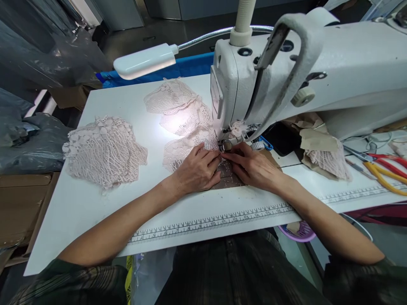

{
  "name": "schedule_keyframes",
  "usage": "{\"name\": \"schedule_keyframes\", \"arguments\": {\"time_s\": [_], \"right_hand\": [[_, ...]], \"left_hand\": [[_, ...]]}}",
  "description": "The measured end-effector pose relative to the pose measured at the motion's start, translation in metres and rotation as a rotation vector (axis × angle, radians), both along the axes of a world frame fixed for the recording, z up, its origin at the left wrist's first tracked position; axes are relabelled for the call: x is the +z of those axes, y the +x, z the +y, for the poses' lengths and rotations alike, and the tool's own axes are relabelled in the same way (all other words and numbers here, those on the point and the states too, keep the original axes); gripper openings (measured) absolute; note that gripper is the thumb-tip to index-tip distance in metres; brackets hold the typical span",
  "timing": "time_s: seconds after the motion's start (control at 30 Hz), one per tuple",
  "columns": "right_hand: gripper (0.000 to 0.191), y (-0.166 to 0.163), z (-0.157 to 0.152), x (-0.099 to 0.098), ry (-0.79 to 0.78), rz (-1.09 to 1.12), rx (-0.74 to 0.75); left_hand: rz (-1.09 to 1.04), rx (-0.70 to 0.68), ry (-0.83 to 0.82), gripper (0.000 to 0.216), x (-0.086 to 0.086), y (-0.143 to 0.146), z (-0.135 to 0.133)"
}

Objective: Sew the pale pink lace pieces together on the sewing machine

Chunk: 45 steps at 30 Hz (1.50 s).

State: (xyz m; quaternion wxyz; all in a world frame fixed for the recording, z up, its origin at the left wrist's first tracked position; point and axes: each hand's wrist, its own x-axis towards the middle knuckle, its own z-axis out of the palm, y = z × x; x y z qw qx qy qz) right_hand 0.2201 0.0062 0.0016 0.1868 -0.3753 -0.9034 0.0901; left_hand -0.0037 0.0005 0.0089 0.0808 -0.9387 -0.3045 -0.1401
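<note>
A pale pink lace piece [182,150] lies at the needle area of a white sewing machine [233,84]. My left hand [201,168] is on its near edge, with the fingers bent and pressed together on the lace just left of the presser foot [225,146]. Close by on the right, my right hand [254,166] is closed, its thumb and index finger pinching at the edge beside the foot. The fingertips of both hands nearly meet there. What lies under the palms is partly hidden. More lace [173,97] stretches back from the foot across the table.
A stack of lace pieces [106,152] sits at the left of the white table [143,207]. A lamp [146,61] hangs over the back. To the right are a black phone-like object [282,139], lace with brown paper [324,148], and yellow-handled scissors [383,180]. A printed ruler [219,222] runs along the front.
</note>
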Motion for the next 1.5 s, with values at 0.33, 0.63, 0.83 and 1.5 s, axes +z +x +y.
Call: {"name": "schedule_keyframes", "arguments": {"time_s": [0.33,0.63,0.83,1.5], "right_hand": [[0.038,-0.003,0.000,0.004,0.070,-0.102,0.007],[0.037,-0.009,0.000,0.013,0.037,-0.209,-0.039],[0.037,0.017,0.010,0.009,-0.127,0.036,-0.061],[0.021,0.018,0.021,-0.001,-0.185,0.336,-0.275]], "left_hand": [[0.022,0.000,-0.026,0.039,0.001,-0.005,0.009],[-0.017,-0.014,-0.078,0.043,-0.002,-0.008,0.019],[-0.076,-0.013,-0.095,0.045,-0.003,-0.010,0.023],[-0.134,0.024,-0.120,0.045,-0.008,-0.010,0.023]]}}
